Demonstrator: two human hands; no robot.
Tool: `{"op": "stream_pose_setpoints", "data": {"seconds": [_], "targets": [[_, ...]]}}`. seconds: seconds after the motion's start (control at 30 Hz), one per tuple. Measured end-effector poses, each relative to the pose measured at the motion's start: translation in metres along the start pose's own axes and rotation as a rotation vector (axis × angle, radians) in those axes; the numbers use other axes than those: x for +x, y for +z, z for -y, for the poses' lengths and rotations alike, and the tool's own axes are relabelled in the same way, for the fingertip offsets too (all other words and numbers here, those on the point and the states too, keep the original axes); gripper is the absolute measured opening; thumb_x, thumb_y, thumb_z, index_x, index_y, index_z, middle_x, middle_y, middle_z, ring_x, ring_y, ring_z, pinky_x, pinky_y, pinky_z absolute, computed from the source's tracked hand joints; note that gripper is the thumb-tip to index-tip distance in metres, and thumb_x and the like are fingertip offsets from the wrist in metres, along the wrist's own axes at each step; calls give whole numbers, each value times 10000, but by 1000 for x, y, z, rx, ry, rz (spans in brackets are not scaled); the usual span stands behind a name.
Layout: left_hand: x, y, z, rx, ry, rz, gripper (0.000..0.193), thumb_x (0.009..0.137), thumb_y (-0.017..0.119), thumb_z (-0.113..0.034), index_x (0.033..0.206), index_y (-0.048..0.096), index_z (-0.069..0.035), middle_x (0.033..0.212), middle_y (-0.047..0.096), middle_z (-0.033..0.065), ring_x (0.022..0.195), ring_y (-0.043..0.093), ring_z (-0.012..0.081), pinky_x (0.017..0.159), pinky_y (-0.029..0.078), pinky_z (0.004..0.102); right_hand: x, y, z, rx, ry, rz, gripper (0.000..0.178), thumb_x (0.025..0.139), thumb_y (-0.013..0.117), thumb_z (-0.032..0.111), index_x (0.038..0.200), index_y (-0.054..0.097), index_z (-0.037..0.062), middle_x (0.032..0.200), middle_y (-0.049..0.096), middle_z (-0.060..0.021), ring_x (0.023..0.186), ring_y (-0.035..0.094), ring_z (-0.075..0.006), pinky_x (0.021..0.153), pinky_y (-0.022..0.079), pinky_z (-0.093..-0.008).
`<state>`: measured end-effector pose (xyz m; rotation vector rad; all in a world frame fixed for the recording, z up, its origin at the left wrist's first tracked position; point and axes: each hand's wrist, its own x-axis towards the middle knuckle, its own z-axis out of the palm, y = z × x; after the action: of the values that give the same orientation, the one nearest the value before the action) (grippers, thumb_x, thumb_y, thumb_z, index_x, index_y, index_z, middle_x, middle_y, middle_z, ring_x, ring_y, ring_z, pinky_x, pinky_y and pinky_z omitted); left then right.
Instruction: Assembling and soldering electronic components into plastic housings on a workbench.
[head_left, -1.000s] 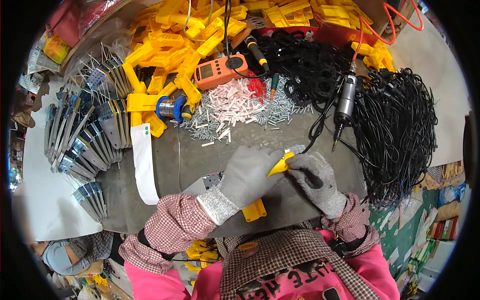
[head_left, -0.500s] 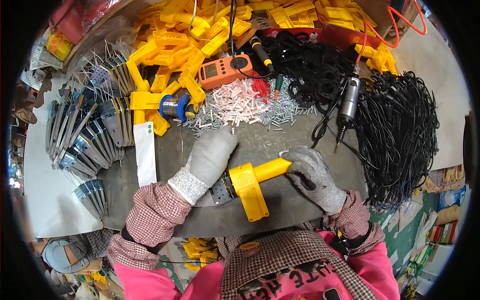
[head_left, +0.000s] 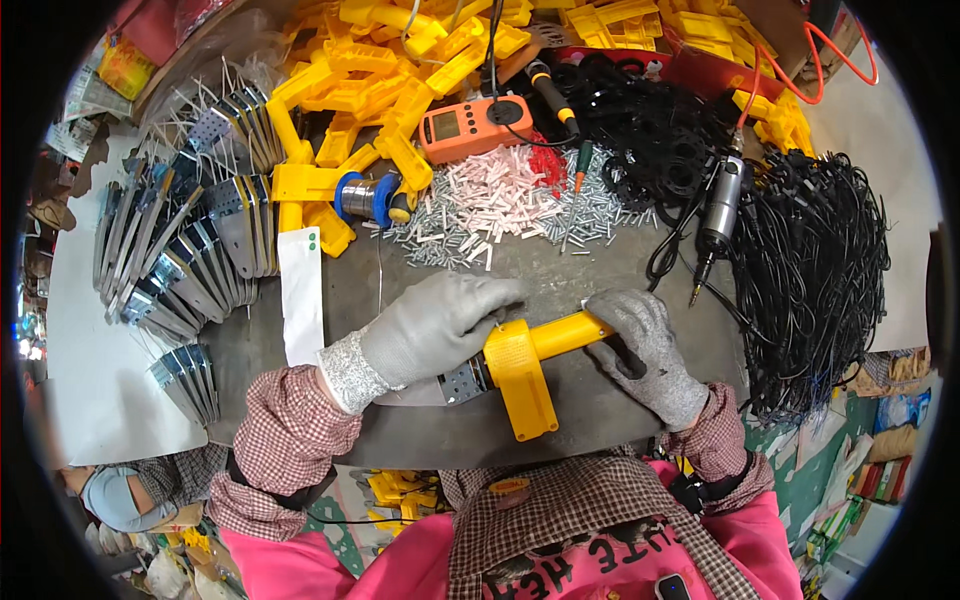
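Note:
A yellow plastic tool housing (head_left: 520,385) with a round handle (head_left: 568,335) lies on the dark work mat in front of me. Its left side joins a perforated grey metal plate (head_left: 463,383). My right hand (head_left: 645,350), in a grey glove, is closed about the far end of the handle. Bent over the housing's upper left corner, my gloved left hand (head_left: 435,325) has its fingertips pinched together. What they hold, if anything, is too small to make out. Behind the hands lie heaps of metal screws (head_left: 440,230) and pale pink plugs (head_left: 495,190).
Metal blades (head_left: 235,220) stand in rows at left, beside a solder spool (head_left: 366,199) and white strip (head_left: 300,295). An orange meter (head_left: 475,130), yellow housings (head_left: 400,70) and black rings (head_left: 640,115) fill the back. A power screwdriver (head_left: 718,215) and black cables (head_left: 810,285) lie right.
My left hand has come from the edge of the screw and plug heap to the housing's upper corner. The right hand keeps its hold on the handle. The view has shifted slightly.

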<state>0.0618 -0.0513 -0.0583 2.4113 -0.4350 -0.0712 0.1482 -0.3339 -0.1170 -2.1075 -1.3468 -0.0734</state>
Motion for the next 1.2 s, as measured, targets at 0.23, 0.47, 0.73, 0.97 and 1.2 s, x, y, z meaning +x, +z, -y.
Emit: {"op": "stream_pose_setpoints", "data": {"seconds": [0.23, 0.47, 0.73, 0.97, 1.2], "targets": [[-7, -4, -15, 286, 121, 22, 406, 876, 562, -76, 1282, 572, -83, 862, 674, 124, 844, 664, 336, 771, 523, 419, 1, -41, -5, 1, 182, -265, 408, 827, 716, 47, 1218, 598, 49, 1114, 627, -144, 1081, 596, -348, 977, 467, -436], [1, 24, -47, 193, -107, -43, 497, 860, 671, -214, 1319, 554, -62, 1045, 689, 162, 962, 673, 335, 814, 528, 426, 57, -70, -78, -600, 999, -148, 602, 880, 664, 346, 1378, 510, 46, 1090, 657, -251, 976, 680, -384, 870, 543, -436], [36, 68, -37, 199, -69, -118, 470, 838, 720, -316, 1239, 613, -95, 987, 666, 126, 864, 658, 341, 753, 516, 439, 19, -84, -83, 1033, 537, -817, 723, 930, 653, 243, 1523, 294, 38, 1286, 620, -219, 878, 646, -242, 827, 557, -346], [45, 72, -42, 245, -126, -114, 378, 851, 690, -361, 1135, 662, -113, 895, 644, 114, 793, 650, 319, 699, 511, 447, 84, -74, -10, 1669, -348, -322, 670, 781, 660, 189, 1398, 435, 57, 1124, 604, -127, 786, 533, -140, 787, 489, -350], [41, 82, -33, 173, -45, -269, 360, 797, 706, -308, 1088, 662, -100, 799, 632, 109, 756, 648, 326, 649, 511, 441, 77, -41, 24, 1253, -125, -392, 462, 838, 713, 436, 938, 415, 98, 634, 533, -87, 389, 466, -130, 341, 433, -278]]}}
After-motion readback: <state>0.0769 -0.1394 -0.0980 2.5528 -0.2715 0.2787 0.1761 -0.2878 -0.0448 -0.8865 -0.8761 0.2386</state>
